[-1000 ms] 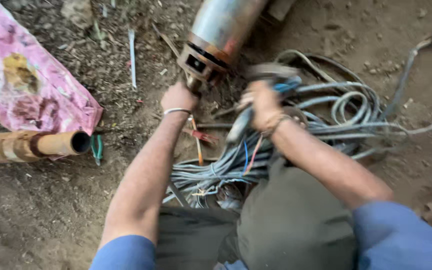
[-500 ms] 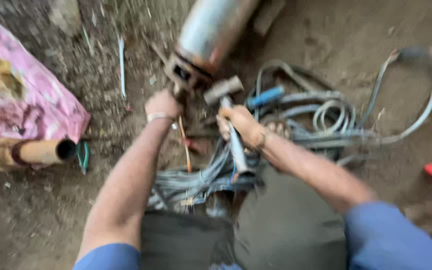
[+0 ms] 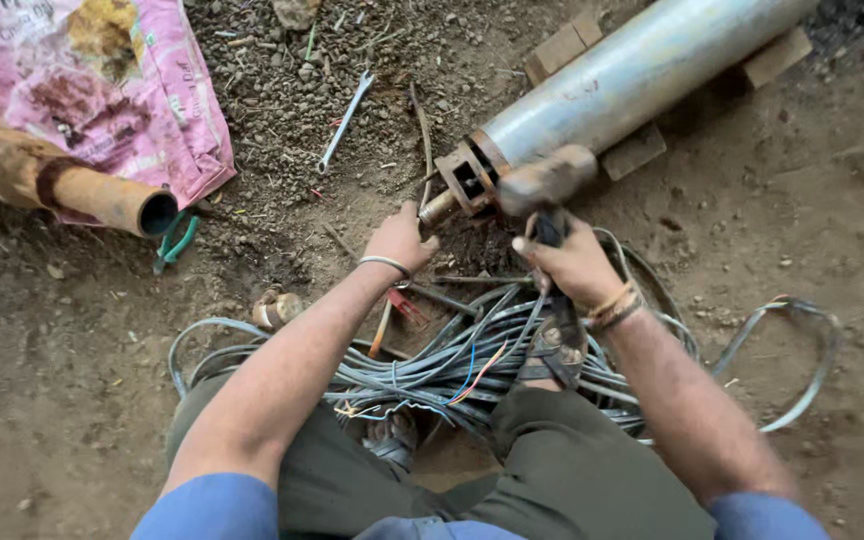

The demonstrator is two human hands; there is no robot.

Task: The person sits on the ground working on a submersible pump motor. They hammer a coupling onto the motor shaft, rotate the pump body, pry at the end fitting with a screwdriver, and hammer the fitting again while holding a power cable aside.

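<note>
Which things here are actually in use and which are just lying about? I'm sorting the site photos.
In use:
right hand gripping a hammer
left hand at the end fitting of the metal cylinder

Lying about:
spanner
pink sack
rusty pipe
green pliers
grey cable bundle

Open dirt lay left of the left hand (image 3: 399, 240), w/ only a wrench (image 3: 345, 121) and scattered pebbles between it and the sack (image 3: 122, 90). Rusty pipe (image 3: 82, 190) and pliers (image 3: 174, 240) blocked the far left. Ahead, the cylinder (image 3: 632, 75) on wood blocks (image 3: 562, 45) barred the way. Cable coil (image 3: 472, 360) cluttered the ground btwn both arms. Right of the right hand (image 3: 572, 265), dirt was bare but for a cable loop (image 3: 802, 360).
</note>
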